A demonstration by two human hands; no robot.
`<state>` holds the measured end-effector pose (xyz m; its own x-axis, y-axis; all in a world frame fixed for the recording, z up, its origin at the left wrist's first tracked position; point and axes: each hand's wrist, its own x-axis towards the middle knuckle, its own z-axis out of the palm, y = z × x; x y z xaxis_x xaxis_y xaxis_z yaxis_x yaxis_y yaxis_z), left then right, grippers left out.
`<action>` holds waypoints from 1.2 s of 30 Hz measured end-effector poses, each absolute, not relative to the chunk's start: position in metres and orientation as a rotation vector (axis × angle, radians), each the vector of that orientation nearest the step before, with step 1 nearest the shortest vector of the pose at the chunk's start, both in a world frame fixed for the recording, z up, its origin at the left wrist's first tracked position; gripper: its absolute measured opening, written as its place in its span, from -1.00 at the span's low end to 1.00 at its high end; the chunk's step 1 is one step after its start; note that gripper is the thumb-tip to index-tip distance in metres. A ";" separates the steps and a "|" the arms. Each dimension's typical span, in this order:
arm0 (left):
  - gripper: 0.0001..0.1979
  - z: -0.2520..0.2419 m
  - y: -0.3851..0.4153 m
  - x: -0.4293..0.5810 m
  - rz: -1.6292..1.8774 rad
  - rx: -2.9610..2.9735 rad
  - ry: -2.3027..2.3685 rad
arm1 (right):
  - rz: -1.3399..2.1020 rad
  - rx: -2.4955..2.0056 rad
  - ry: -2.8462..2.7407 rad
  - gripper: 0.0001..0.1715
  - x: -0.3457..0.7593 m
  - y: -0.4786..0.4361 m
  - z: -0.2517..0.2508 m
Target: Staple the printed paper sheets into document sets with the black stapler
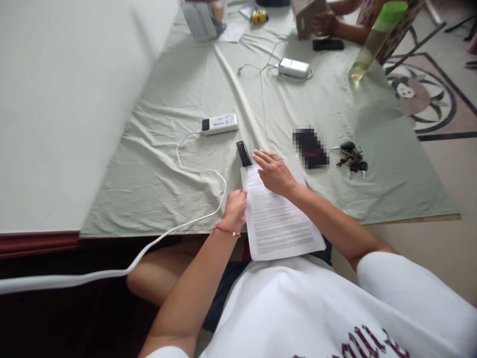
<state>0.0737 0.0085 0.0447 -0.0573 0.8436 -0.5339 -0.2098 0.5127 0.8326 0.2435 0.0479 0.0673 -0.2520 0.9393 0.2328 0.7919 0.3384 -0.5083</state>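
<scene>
Below the white shirt's (290,303) collarless view, printed paper (281,226) is laid out, gripped by the left hand (235,206), overlaid by the flat right hand (274,174); the black stapler (243,153) is left unheld.

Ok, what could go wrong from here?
The printed paper hangs past the edge of the table, so it might shift if the left hand loosens. The right hand is close to the black stapler-like tool and could perhaps knock it. The white cable runs near the left hand and might get snagged.
</scene>
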 end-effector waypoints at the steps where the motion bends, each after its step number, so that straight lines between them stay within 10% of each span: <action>1: -0.82 0.046 0.003 0.073 0.948 0.609 1.362 | 0.377 -1.533 -2.076 -0.33 0.251 0.041 0.069; 7: -0.68 0.049 -0.030 0.067 1.039 0.626 1.241 | 0.419 -1.801 -1.660 -0.27 0.310 -0.022 0.056; 13: -0.75 0.062 -0.039 0.065 1.136 0.599 1.146 | 1.171 -1.563 -1.054 -0.16 0.329 -0.067 0.059; 20: -0.84 0.071 -0.044 0.048 1.288 0.579 1.234 | 1.704 -1.341 -0.908 -0.44 0.307 -0.050 0.081; 26: -0.49 0.049 -0.107 -0.005 1.170 0.893 1.523 | 1.500 -1.271 -1.114 -0.63 0.289 0.005 0.070; 36: -0.67 0.001 -0.260 -0.134 0.305 1.537 1.831 | 0.964 -1.444 -1.545 -0.73 0.297 0.027 0.039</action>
<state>-0.1343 -0.2601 0.0006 -0.0346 0.9296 -0.3669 0.7604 0.2627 0.5940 0.2975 0.0271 0.0386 -0.0342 0.9981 0.0509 0.3934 0.0602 -0.9174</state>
